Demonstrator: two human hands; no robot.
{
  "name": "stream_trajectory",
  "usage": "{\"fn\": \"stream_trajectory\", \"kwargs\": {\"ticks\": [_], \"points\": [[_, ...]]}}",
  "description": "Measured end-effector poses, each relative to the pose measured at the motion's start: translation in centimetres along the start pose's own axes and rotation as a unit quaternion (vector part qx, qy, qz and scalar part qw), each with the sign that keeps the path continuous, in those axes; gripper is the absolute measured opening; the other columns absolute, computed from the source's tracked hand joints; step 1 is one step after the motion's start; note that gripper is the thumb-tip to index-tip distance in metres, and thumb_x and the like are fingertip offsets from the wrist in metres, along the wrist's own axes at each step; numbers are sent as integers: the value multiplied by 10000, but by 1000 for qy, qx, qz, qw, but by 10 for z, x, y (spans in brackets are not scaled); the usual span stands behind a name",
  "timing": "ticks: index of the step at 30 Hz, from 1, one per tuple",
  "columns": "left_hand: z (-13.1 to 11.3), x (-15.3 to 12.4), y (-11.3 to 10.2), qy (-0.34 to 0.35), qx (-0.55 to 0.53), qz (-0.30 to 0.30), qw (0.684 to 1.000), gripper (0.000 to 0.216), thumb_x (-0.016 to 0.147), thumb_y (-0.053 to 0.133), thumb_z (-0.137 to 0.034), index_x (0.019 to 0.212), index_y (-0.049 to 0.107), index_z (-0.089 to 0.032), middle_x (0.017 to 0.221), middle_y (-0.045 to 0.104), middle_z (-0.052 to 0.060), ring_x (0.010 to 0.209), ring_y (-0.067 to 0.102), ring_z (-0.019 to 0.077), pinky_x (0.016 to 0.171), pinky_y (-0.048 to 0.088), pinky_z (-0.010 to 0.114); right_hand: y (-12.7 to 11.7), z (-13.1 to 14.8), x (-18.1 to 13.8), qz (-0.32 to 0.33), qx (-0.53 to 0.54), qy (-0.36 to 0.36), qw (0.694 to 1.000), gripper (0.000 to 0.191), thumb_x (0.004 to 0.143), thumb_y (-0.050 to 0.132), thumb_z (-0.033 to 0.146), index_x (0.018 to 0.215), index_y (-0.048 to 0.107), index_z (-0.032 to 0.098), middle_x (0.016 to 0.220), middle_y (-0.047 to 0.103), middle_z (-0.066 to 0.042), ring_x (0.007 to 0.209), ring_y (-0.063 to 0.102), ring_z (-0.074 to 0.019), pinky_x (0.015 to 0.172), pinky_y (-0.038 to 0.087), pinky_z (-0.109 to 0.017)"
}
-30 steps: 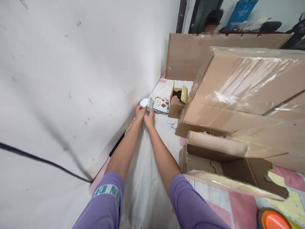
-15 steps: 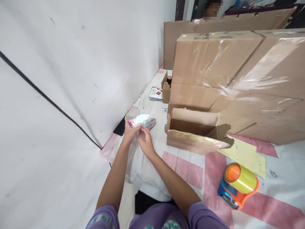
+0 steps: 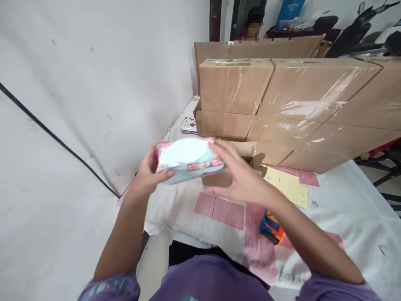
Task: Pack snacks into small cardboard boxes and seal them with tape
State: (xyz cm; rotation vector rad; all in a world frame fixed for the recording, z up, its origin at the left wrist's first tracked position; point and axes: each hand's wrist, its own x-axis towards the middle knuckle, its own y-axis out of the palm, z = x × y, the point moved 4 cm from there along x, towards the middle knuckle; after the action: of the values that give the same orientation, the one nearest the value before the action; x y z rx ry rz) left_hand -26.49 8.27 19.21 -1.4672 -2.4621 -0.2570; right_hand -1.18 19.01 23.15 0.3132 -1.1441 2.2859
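Note:
A soft pack of wet wipes (image 3: 188, 165), pink and light blue with a large white lid on top, is held up above the table. My left hand (image 3: 148, 171) grips its left end, thumb along the front side. At the right end is my right hand (image 3: 239, 171), fingers stretched out by the top corner and thumb spread well below; whether the fingertips touch the pack I cannot tell. Behind the right hand stands a small open cardboard box (image 3: 216, 179), mostly hidden by the hand and the pack.
Large taped cardboard boxes (image 3: 232, 92) form a wall across the back. On the cloth lie a yellow sheet (image 3: 285, 186) and an orange and blue tape dispenser (image 3: 272, 230), partly behind my right forearm. A small booklet-like stack (image 3: 189, 125) sits near the white wall. A person (image 3: 253, 29) is beyond.
The wipes pack has been raised toward me and turned level. My right hand has moved from the pack's front to its right end and spread. The view has shifted right.

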Motion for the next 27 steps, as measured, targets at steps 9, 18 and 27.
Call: {"fn": "stream_trajectory", "kwargs": {"ticks": [9, 18, 27], "points": [[49, 101, 124, 81, 64, 243, 965, 903, 556, 950, -443, 1328, 563, -177, 1270, 606, 113, 1202, 617, 342, 1000, 539, 423, -58, -102, 27, 96, -271, 131, 949, 936, 707, 844, 401, 1496, 413, 143, 1403, 499, -145, 1241, 582, -350, 1033, 489, -434], [70, 28, 103, 17, 204, 226, 952, 337, 851, 748, -398, 1168, 749, -282, 1451, 584, 84, 1371, 525, 328, 1148, 433, 460, 10, -114, 20, 162, -360, 168, 903, 511, 776, 753, 124, 1251, 566, 119, 1276, 597, -203, 965, 699, -327, 814, 504, -390], [88, -20, 100, 57, 269, 268, 924, 303, 906, 648, -260, 1168, 767, -356, 1168, 775, 16, 1127, 703, 288, 1175, 396, 513, 46, -148, 3, 280, -277, 261, 881, 502, 726, 834, 155, 1194, 661, 100, 1227, 696, -227, 1071, 718, -355, 850, 550, -384]]}}
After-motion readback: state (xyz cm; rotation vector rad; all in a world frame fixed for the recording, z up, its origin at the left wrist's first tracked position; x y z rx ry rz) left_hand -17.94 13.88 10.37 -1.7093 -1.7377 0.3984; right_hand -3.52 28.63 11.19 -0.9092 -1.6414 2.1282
